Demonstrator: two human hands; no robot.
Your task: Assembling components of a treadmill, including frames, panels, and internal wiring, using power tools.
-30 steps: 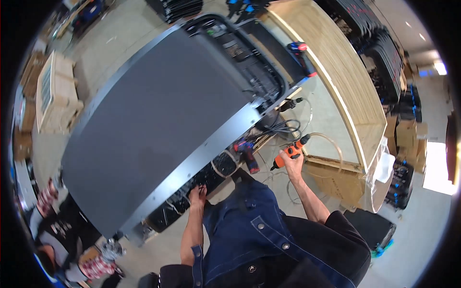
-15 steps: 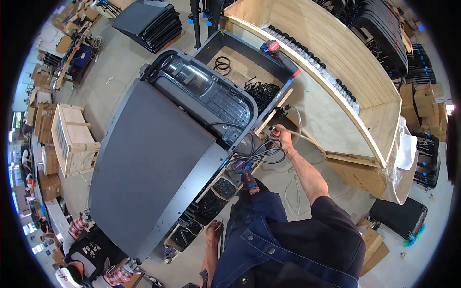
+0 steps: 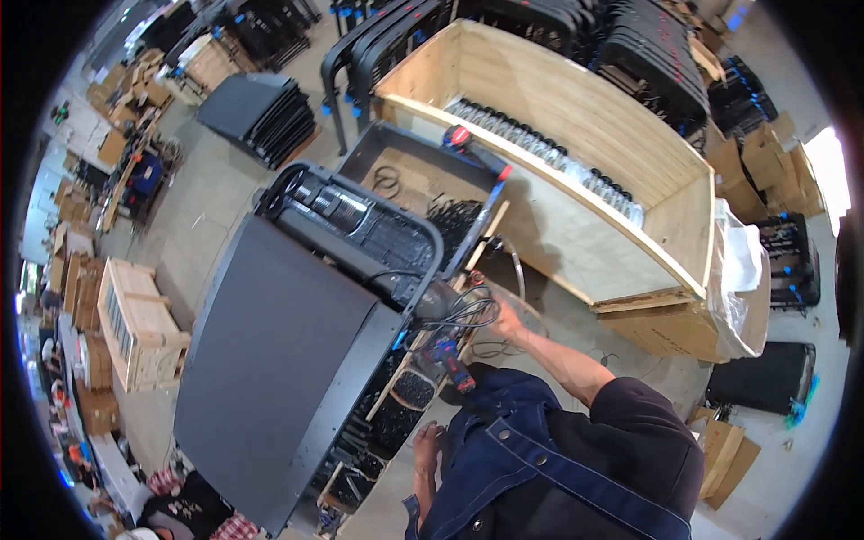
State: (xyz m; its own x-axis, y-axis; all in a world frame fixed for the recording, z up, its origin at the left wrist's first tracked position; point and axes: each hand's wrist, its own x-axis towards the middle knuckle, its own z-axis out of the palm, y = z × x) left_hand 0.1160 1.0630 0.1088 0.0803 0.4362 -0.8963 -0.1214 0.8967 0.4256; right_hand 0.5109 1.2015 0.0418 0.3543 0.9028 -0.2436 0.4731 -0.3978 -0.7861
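Bright, even light in a strongly curved fisheye view.

Light is soft and diffuse, with faint shadows on the concrete floor [image 3: 225, 193]; a blown-out white patch glares at three o'clock, beside the glossy plastic wrap [image 3: 738, 279]. A black vignette rings the circular frame. Straight edges of the wooden crate [image 3: 576, 117] bow toward the rim. The centre is fairly sharp; detail smears and compresses at nine and seven o'clock.

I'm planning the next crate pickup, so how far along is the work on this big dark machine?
Looks done: the flat dark panel sits closed on the machine. In hand: the right hand is at the black cables by its end; the left hand hangs free. Left: cables remain loose, and a red and black power tool lies unused.
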